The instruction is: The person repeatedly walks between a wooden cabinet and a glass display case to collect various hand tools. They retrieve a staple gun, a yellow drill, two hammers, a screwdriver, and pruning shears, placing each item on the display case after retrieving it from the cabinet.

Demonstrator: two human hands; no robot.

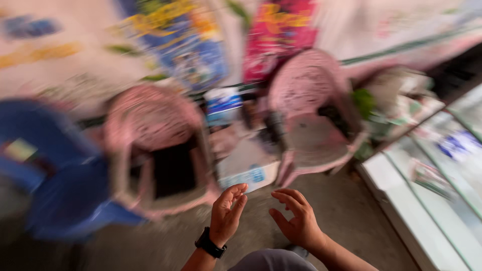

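Your left hand (227, 213) and right hand (296, 218) hover open and empty, palms facing. The white box (248, 168) lies just ahead on the floor, seemingly nearer your left, between two pink chairs (155, 145).
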